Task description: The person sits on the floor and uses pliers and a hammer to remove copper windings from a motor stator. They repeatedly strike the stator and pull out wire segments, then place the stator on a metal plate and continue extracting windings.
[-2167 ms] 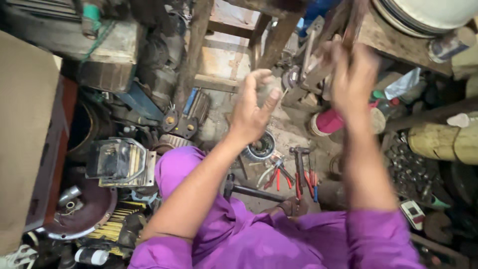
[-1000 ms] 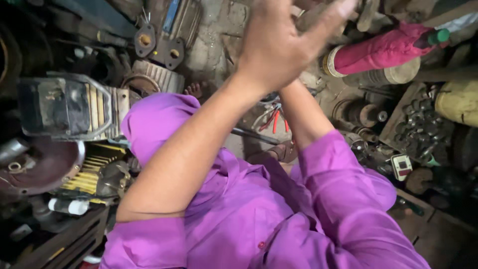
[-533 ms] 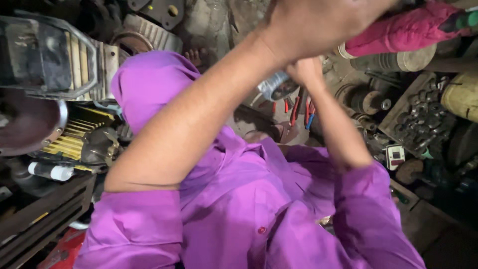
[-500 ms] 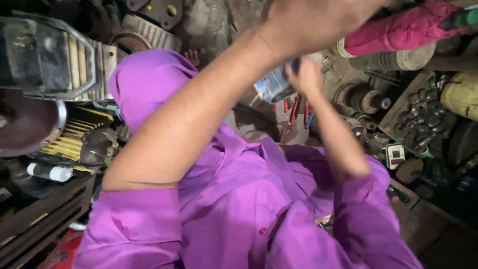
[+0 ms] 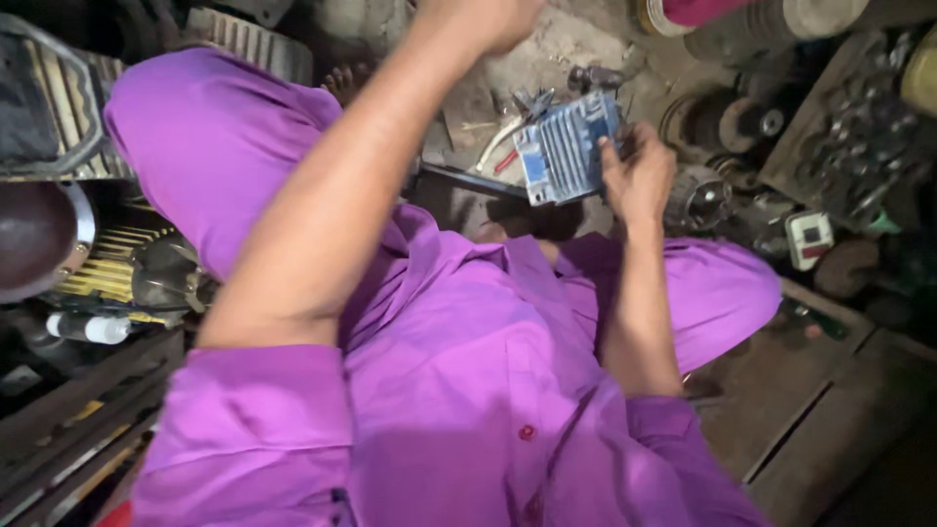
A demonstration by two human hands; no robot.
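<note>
Finned metal block (image 5: 569,148) in right hand (image 5: 639,176) above cluttered workshop floor (image 5: 547,49).

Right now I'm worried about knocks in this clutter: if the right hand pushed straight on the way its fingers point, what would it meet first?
The right hand already grips the blue finned block, so that leads. Beyond it, probably the red-handled tools on the floor, though depth is hard to judge.

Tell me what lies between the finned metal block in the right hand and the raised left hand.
In the head view, between the finned metal block in the right hand and the left hand lies dusty floor with scattered small tools and a dark metal part.
</note>
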